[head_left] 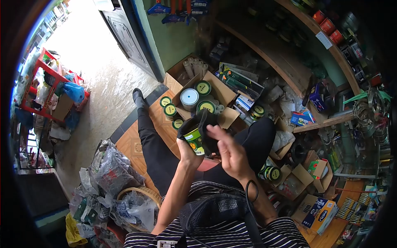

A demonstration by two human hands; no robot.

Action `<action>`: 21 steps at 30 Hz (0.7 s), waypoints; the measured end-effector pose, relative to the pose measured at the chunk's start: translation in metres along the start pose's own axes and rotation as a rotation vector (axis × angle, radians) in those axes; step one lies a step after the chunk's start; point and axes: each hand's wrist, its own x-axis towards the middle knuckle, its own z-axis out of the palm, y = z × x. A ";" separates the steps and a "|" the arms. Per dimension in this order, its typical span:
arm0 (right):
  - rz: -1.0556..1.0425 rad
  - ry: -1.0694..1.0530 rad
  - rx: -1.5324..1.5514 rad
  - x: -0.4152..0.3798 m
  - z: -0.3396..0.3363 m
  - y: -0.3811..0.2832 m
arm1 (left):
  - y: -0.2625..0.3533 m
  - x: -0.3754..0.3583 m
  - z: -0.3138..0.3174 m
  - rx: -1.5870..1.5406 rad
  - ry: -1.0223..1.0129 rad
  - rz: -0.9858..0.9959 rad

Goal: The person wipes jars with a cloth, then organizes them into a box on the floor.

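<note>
In my left hand (189,153) is a green can (194,141) with a yellow picture on its label, held tilted above my lap. A black cloth (200,123) lies over the can's upper part. My right hand (231,153) is raised just right of the can and cloth, its fingers extended and slightly blurred. Beyond the can, an open cardboard box (223,87) holds green-lidded cans (203,87) and one can with a pale blue lid (189,97). More green-lidded cans (170,110) stand on the floor beside the box.
Plastic bags (111,169) and a wicker basket (144,191) lie at the left. Small cardboard boxes (295,182) and a blue-orange carton (318,213) sit at the right. Shelves (264,53) with goods curve along the upper right. A red rack (41,87) stands by the doorway.
</note>
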 end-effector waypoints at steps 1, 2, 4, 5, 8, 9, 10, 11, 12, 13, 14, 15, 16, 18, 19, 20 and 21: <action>0.050 0.050 0.009 0.003 -0.003 -0.005 | 0.003 -0.004 0.001 0.002 -0.063 -0.037; 0.102 0.102 0.016 0.006 -0.007 -0.010 | 0.006 -0.007 0.000 0.004 -0.126 -0.076; 0.223 0.079 0.062 0.011 -0.014 -0.014 | 0.008 -0.012 0.004 0.029 -0.221 -0.099; 0.249 0.042 0.058 0.011 -0.017 -0.012 | 0.009 -0.012 0.006 0.042 -0.271 -0.110; 0.414 -0.046 0.373 0.016 -0.016 -0.017 | 0.009 -0.003 0.012 0.219 -0.151 -0.075; 0.416 -0.014 0.387 0.017 -0.016 -0.016 | 0.009 -0.001 0.018 0.487 -0.128 0.106; 0.418 0.018 0.400 0.018 -0.017 -0.016 | 0.005 0.001 0.015 0.493 -0.166 0.203; 0.419 0.004 0.396 0.023 -0.019 -0.016 | 0.004 0.007 0.012 0.668 -0.219 0.362; 0.423 0.051 0.358 0.022 -0.018 -0.017 | 0.004 0.013 0.010 0.841 -0.275 0.524; 0.422 0.097 0.318 0.022 -0.015 -0.016 | 0.001 0.014 0.010 0.811 -0.200 0.473; 0.422 0.143 0.278 0.023 -0.013 -0.014 | -0.004 0.012 0.010 0.780 -0.124 0.423; 0.355 0.184 0.067 0.020 -0.008 -0.009 | -0.010 0.010 0.011 0.749 -0.045 0.370; 0.330 0.195 -0.123 0.018 -0.002 -0.002 | -0.017 0.004 0.026 0.633 0.007 0.278; 0.202 0.189 -0.241 0.019 0.001 -0.004 | -0.017 -0.010 0.042 0.496 -0.020 0.241; 0.169 0.167 -0.287 0.019 0.004 -0.006 | -0.015 -0.013 0.042 0.452 -0.047 0.251; 0.144 0.147 -0.333 0.018 0.006 -0.010 | -0.012 -0.017 0.041 0.411 -0.070 0.254; 0.117 0.209 -0.314 0.019 0.009 -0.014 | -0.005 -0.018 0.040 0.518 -0.075 0.251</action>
